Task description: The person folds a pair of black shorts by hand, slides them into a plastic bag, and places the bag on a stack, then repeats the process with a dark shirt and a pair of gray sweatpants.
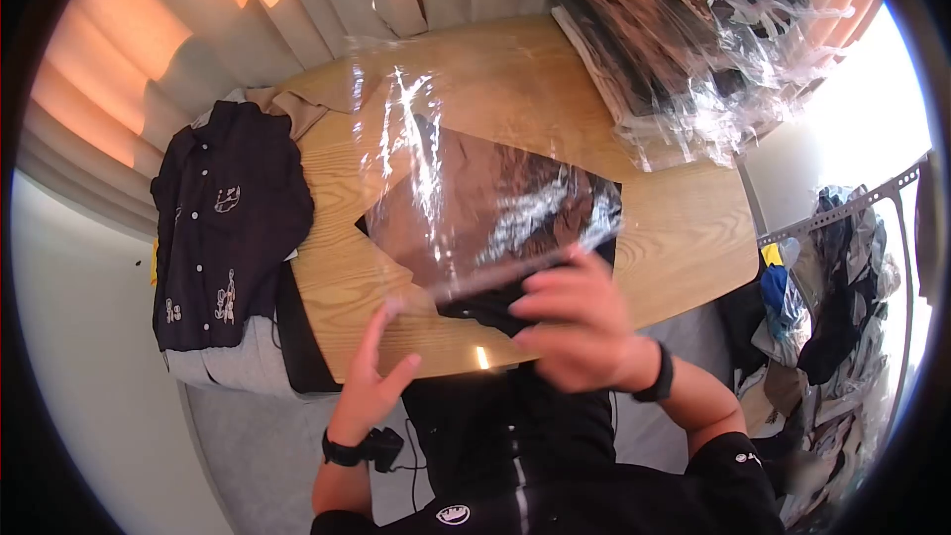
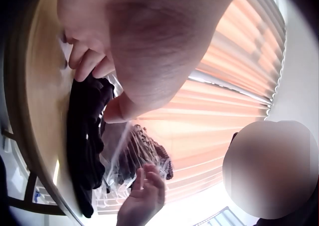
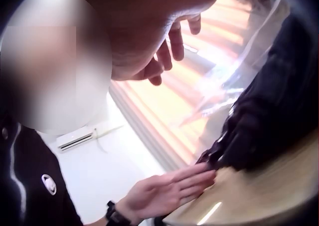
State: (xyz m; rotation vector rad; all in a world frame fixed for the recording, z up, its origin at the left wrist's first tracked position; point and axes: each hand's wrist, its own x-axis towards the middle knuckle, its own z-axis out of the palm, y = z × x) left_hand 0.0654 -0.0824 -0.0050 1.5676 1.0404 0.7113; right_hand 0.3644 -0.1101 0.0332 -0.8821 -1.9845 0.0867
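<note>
A clear plastic bag [image 1: 436, 168] lies over a dark folded garment [image 1: 495, 188] on the wooden table, its upper part puffed and shiny. The garment's black lower edge shows beyond the plastic. My left hand [image 1: 371, 376] is at the bag's near left corner, thumb spread from the fingers. In the right wrist view, that left hand [image 3: 164, 191] has straight fingers right at the garment's edge. My right hand [image 1: 580, 327], blurred, hovers over the near right side by the bag's edge. Its fingers [image 3: 177, 41] hang loosely bent and spaced apart.
A dark button-up shirt [image 1: 233, 228] with white drawings lies at the table's left, over grey cloth [image 1: 228, 362]. Plastic-wrapped garments [image 1: 684, 40] are piled at the back right. A metal rack [image 1: 842, 203] with bagged clothes stands at the right. Curtains [image 1: 307, 0] hang behind the table.
</note>
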